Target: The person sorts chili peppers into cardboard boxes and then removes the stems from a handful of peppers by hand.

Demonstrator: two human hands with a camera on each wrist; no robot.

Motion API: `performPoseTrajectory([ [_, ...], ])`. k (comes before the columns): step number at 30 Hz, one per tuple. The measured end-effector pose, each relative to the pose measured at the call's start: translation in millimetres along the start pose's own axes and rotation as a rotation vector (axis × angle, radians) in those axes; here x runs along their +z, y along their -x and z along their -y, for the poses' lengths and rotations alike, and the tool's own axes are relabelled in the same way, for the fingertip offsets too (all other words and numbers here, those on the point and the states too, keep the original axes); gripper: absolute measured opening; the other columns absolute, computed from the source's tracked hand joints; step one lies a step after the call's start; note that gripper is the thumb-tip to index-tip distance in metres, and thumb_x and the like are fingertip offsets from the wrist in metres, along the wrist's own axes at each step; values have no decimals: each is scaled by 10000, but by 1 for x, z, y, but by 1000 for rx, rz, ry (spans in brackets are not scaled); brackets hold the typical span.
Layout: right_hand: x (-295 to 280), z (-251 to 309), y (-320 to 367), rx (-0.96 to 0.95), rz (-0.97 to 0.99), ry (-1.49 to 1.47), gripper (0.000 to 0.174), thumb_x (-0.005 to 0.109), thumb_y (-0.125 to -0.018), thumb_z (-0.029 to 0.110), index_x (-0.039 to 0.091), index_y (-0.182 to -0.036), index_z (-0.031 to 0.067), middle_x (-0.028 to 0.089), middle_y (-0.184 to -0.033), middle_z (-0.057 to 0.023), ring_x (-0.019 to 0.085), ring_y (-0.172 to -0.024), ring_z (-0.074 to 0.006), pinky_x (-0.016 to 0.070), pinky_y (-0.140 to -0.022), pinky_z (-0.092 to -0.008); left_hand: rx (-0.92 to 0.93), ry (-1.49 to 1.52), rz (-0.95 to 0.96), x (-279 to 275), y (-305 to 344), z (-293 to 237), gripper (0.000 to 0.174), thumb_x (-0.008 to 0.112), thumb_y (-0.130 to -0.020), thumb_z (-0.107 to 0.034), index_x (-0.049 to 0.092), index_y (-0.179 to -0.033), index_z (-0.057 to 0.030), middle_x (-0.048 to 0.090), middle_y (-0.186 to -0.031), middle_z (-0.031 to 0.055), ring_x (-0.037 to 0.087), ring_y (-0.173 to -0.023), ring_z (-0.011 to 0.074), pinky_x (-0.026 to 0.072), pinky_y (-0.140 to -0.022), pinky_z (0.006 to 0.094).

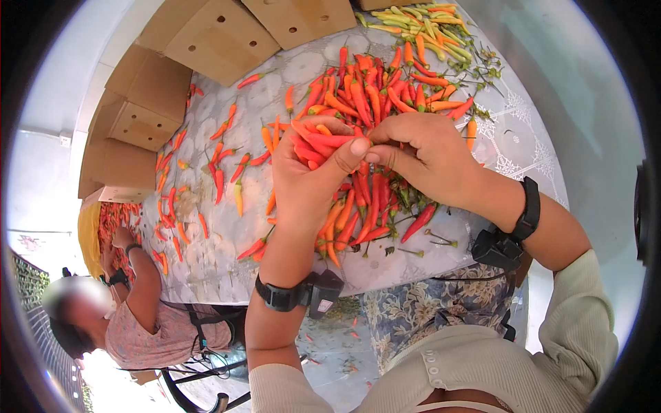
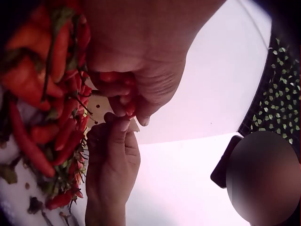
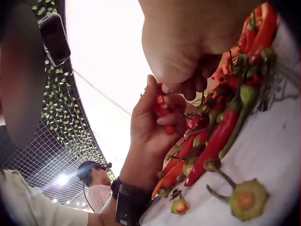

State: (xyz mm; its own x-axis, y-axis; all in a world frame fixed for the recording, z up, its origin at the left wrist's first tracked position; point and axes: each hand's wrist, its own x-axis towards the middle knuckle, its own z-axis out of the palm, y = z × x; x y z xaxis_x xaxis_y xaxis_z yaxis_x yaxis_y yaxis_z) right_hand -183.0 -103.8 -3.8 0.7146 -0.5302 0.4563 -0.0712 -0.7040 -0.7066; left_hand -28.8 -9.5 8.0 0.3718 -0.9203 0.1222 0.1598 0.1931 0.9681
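**Left Hand Held a Bunch of Red Chillies [image 1: 327, 140] Above the Pile**

The chillies lay across the palm of the left hand [image 1: 310, 182], whose fingers and thumb were curled round them. The right hand [image 1: 430, 155] met them there, thumb and forefinger pinching at the end of one chilli; the exact spot between the fingertips was hidden.

Beneath and beyond both hands spread a pile [image 1: 361, 96] of red and orange chillies on a patterned tablecloth [image 1: 520, 138]. Green stem caps [image 3: 247, 200] lay at its near edge. Loose chillies [image 1: 219, 182] were scattered to the left, and yellow-green peppers [image 1: 447, 34] sat at the far end, with dried-looking stems beside them.

Cardboard boxes [image 1: 224, 45] with round holes lined the table's far and left sides. At the left end, a second person [image 1: 162, 337] in a pinkish top reached toward another heap of red chillies [image 1: 113, 220]. Dark wrist cameras [image 1: 323, 294] were strapped to both forearms.
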Motion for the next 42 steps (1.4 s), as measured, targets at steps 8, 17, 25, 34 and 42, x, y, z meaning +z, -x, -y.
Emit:
performPoseTrajectory([
  [8,1,-2,-1,-290,-74,-50,130,720,-743,146,620,-749,63,574,-647,-67,532,-586,-253,389,-526,-345,-83,79,78,-2,1,-5,244,731,-806,-136,578,-952,-15,625,-775,47,504,-554,42,350,-428,170],
  [17,2,-2,-4,-417,-106,-101,127,719,-738,135,622,-778,64,538,-622,-59,518,-577,-250,377,-523,-349,-171,227,157,-3,1,-7,221,689,-842,-163,556,-959,-30,608,-746,47,549,-551,70,302,-380,154],
  [25,1,-2,-4,-389,-223,-55,111,697,-767,99,643,-851,49,575,-648,-54,524,-553,-234,405,-539,-327,-114,301,84,-6,-1,-7,157,637,-871,-164,546,-933,-52,592,-756,38,576,-621,97,306,-380,172],
  [34,-7,-3,-5,-193,-253,229,160,696,-769,213,669,-863,85,607,-853,-89,562,-841,-279,437,-739,-389,-79,327,-77,-19,-8,-12,64,530,-883,-109,517,-927,-65,539,-908,46,543,-745,124,345,-399,174],
  [42,-19,-10,1,-227,306,161,199,745,-713,224,675,-834,82,587,-944,-63,522,-946,-267,412,-832,-391,-63,447,-38,-27,-9,-10,92,586,-852,-92,523,-918,-83,557,-762,36,545,-675,110,332,-388,177],
])
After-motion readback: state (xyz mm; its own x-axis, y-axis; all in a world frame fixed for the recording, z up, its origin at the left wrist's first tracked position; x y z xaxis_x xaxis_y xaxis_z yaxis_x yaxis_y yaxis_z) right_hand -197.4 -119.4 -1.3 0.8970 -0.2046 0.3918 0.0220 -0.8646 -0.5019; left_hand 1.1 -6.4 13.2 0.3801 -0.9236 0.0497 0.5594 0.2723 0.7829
